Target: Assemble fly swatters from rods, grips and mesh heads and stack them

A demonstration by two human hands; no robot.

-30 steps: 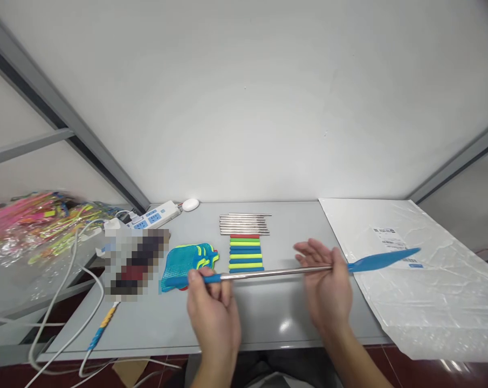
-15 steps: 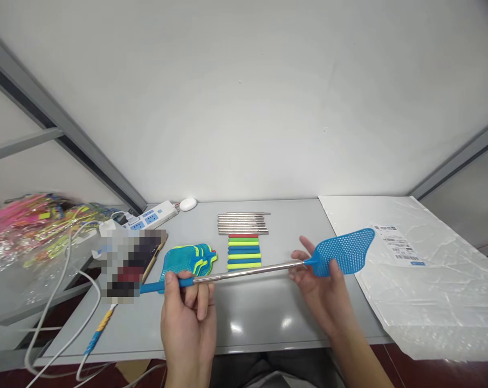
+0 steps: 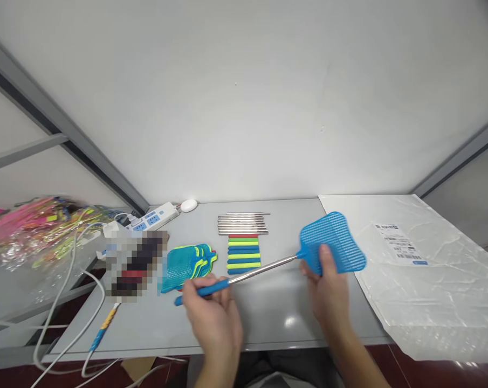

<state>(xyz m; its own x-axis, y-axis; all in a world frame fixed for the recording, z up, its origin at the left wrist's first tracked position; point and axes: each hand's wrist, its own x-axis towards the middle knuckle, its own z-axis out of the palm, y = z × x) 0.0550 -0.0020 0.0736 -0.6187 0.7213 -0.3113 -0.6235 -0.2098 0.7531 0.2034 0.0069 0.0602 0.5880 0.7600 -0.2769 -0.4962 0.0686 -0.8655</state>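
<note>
A blue fly swatter (image 3: 332,242) with a silver telescopic shaft is held across the front of the table. Around its blue handle my left hand (image 3: 215,310) is closed, with the handle's end sticking out to the left. My right hand (image 3: 328,293) grips the mesh head at its lower edge, thumb on top and fingers behind it. Left of centre lies a pile of teal and yellow swatter heads (image 3: 183,264). Beyond my hands, a row of coloured handle grips (image 3: 244,253) lies below a row of silver rods (image 3: 241,223).
A white plastic-wrapped package (image 3: 413,291) with a label covers the table's right side. At the left are a power strip (image 3: 158,215), a white cable (image 3: 71,258), a blurred-out object (image 3: 136,264) and bags of colourful items (image 3: 45,231). A wall stands behind the grey table (image 3: 268,323).
The swatter's shaft has become shorter. My left hand has moved right with the handle, and the mesh head has turned to face me more, my right hand now closed on it.
</note>
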